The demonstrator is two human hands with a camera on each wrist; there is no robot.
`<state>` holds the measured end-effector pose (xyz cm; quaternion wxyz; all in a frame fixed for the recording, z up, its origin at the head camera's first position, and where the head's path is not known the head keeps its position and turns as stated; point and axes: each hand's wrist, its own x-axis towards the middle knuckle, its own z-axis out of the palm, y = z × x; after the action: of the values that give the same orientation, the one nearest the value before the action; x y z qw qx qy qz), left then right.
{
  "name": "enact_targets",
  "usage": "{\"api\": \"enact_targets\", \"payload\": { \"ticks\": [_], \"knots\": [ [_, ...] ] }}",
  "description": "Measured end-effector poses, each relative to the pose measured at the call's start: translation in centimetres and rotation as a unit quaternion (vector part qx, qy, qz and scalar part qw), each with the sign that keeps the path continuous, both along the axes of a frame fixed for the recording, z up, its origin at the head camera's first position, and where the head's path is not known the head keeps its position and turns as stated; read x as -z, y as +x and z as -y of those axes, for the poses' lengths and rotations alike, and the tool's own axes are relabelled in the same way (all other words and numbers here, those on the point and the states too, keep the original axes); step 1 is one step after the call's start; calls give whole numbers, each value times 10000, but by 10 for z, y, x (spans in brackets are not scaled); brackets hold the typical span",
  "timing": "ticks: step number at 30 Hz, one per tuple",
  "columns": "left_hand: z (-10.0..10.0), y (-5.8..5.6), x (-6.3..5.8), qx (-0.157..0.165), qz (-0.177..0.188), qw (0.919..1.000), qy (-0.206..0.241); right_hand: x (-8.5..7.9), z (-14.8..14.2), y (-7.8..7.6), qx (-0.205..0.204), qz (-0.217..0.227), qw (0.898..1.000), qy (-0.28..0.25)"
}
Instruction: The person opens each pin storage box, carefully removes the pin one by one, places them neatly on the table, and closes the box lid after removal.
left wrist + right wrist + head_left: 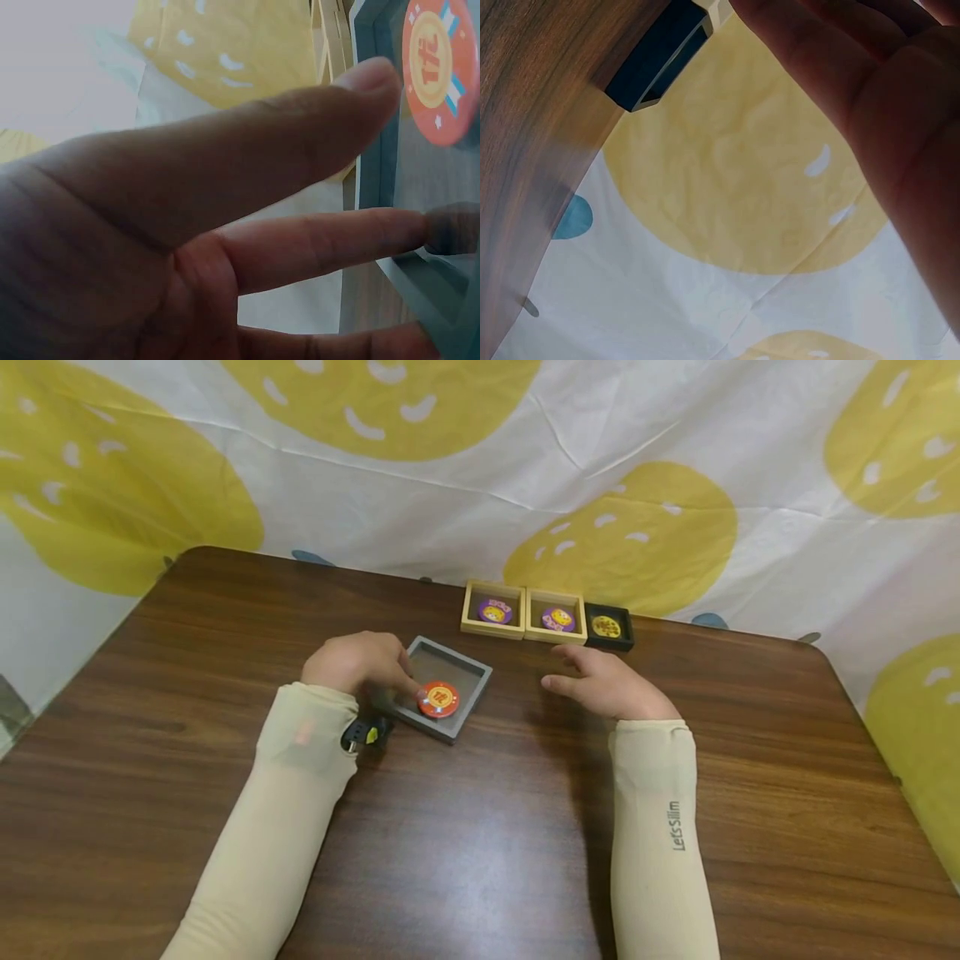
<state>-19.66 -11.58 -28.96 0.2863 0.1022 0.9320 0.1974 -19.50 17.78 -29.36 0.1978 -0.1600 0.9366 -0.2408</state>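
Note:
A square grey frame [480, 683] with a recessed middle lies on the table. On that middle is a round red-orange badge [439, 699] with a yellow centre. My left hand [362, 664] reaches over the frame's left side, its thumb tip [375, 75] right at the badge's edge in the left wrist view. The fairly straight index finger [330, 238] touches the recessed surface there, and another finger lies by the frame's rim. My right hand [600, 683] hovers in front of the small boxes, fingers loosely bent, holding nothing.
Two light wooden boxes [495, 630] with purple round badges stand at the table's back edge. Beside them is a small black box [620, 643] holding a yellow round piece [606, 627]. Behind the brown table [465, 827] hangs a white cloth [465, 518] with yellow shapes.

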Motion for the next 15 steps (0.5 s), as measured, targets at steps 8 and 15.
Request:
{"api": "enact_targets", "payload": {
  "ticks": [8,15],
  "knots": [
    [-5,-3,2,40,126,9999,-68,0,0,0,5,19,10000,-26],
    [-10,-4,6,248,119,9994,225,1,-1,-1,-43,-40,10000,-8]
  ]
}}
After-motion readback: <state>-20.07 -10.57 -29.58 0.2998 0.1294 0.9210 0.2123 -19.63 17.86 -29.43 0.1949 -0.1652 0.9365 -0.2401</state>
